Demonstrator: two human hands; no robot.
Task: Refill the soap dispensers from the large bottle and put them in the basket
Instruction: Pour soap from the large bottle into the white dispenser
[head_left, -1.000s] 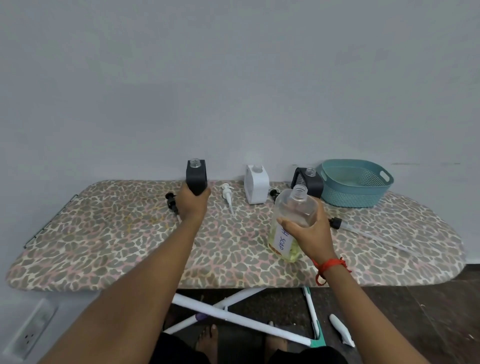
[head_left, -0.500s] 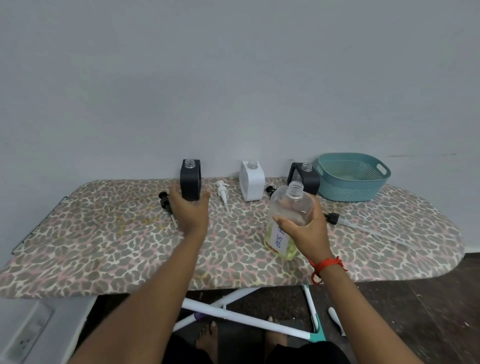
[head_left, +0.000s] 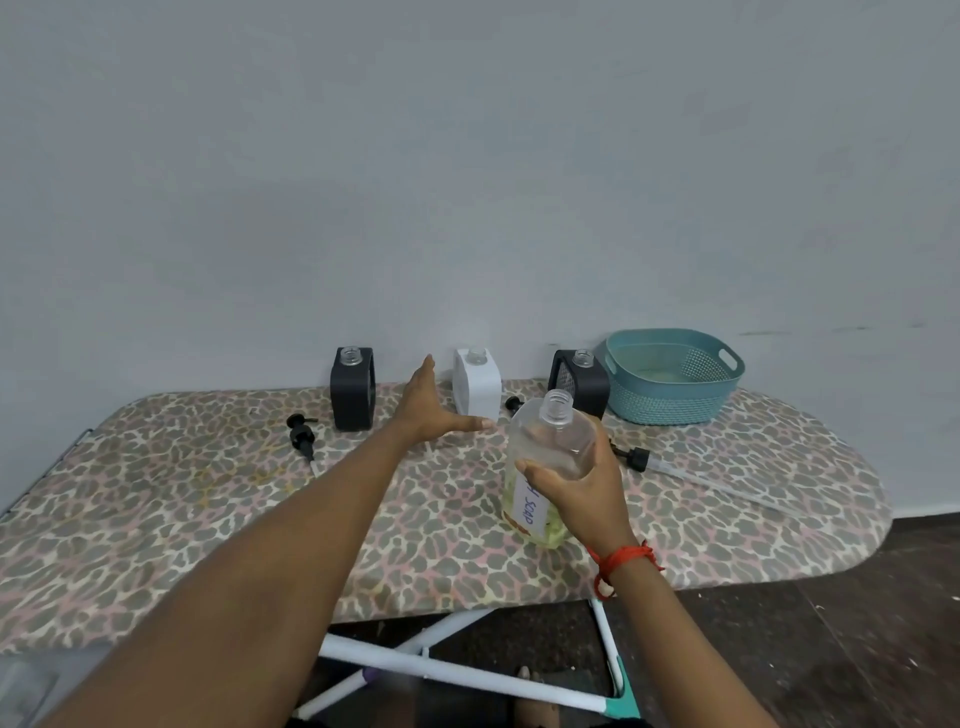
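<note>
The uncapped large soap bottle (head_left: 550, 452) sits tilted in the right hand (head_left: 576, 483), fingers curled round it, while the left hand (head_left: 431, 410), fingers apart, is beside the white dispenser (head_left: 478, 384) at the ironing board's (head_left: 208, 493) back, so a clumsy nudge could topple it or slop soap.

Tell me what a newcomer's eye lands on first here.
First comes the uncapped large bottle, gripped by the right hand at centre right of the leopard-print board. Next is the open left hand, stretched toward the white dispenser at the back, with the teal basket at far right.
</note>
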